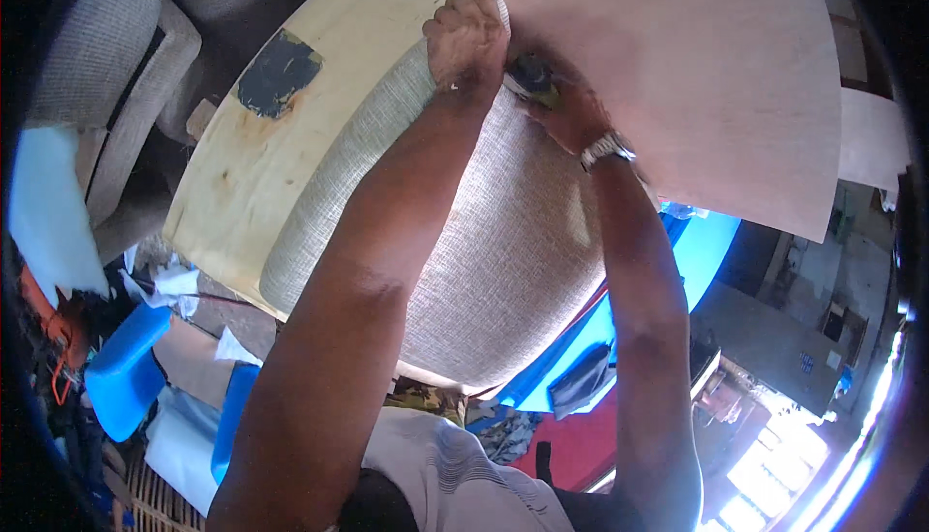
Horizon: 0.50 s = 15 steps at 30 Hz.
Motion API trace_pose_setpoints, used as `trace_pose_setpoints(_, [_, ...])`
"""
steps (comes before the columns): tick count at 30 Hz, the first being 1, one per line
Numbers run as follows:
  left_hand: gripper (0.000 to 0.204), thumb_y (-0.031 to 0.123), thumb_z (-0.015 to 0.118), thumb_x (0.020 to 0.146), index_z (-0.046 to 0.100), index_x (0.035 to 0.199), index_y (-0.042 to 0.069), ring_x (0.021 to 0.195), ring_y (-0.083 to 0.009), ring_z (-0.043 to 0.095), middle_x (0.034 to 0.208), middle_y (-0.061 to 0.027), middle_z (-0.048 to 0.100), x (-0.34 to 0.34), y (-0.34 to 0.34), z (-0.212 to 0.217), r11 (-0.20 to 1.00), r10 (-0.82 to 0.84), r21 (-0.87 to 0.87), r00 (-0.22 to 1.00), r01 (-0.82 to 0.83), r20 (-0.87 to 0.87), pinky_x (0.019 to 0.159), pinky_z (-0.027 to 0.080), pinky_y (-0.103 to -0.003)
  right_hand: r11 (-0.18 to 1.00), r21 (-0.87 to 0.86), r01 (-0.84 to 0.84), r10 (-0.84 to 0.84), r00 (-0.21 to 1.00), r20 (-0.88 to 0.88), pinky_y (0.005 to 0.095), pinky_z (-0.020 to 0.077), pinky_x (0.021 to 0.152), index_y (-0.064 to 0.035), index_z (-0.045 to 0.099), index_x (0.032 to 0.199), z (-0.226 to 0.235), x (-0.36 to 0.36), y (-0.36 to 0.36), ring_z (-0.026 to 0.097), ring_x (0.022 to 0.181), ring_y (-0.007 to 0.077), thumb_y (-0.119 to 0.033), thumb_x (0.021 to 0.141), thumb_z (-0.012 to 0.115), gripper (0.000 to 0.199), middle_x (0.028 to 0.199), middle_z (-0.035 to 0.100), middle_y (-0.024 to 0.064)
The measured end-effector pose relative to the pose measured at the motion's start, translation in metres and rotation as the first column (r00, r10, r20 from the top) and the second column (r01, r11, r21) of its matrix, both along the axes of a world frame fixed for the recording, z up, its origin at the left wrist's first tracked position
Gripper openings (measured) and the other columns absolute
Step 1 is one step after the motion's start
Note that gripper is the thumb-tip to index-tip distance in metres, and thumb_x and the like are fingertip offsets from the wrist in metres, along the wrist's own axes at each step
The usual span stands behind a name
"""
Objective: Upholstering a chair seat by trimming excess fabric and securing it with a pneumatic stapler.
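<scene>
A padded piece covered in grey woven fabric (513,242) lies in front of me, between pale plywood and a pinkish-brown board. My left hand (467,41) is closed in a fist at its far end, gripping the fabric's edge, which shows as a pale strip beside the fingers. Just to the right, my right hand (573,114) is wrapped round a dark hand tool (531,73) with a yellowish-green part. The tool's end sits near the fabric's edge against the board; its exact kind is hard to make out.
Pale plywood (290,145) with a dark patch (280,73) spreads left; a pinkish-brown board (706,68) rises right. Grey upholstered seating (92,39) stands at far left. Blue chair-like pieces (126,372) and white scraps (174,280) lie below it. Blue sheeting (702,251) shows beyond my right arm.
</scene>
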<state>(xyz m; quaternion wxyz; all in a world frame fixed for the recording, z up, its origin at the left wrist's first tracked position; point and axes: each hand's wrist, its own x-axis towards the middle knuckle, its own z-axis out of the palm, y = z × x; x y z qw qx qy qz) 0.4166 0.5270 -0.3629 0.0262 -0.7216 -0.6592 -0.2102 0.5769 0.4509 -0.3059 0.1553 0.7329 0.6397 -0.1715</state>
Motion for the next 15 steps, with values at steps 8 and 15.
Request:
trace_pose_setpoints(8, [0.087,0.038,0.080,0.072,0.037,0.134,-0.007,0.106,-0.0395,0.061,0.116,-0.0237,0.058,-0.041,0.014,0.037,0.892,-0.283,-0.277,0.918,0.358,0.277,0.088,0.051,-0.053,0.906,-0.142,0.399,-0.410,0.910,-0.058,0.0493,0.0547,0.070,-0.0056,0.056,0.127,0.230,-0.079,-0.203,0.068,0.083,0.0416,-0.035,0.086,0.069,0.051,0.089,0.068,0.0243])
trace_pose_setpoints(15, [0.039,0.029,0.068,0.086,0.062,0.114,0.002,0.107,-0.0329,0.062,0.111,-0.0185,0.064,-0.045,-0.115,0.081,0.721,-0.376,0.004,0.386,0.693,0.843,0.090,0.051,-0.043,0.409,-0.268,0.872,-0.912,0.395,-0.107,0.0435,0.0572,0.078,-0.0091,0.059,0.126,0.294,-0.125,-0.476,0.071,0.094,0.0349,-0.028,0.093,0.066,0.040,0.103,0.071,0.0186])
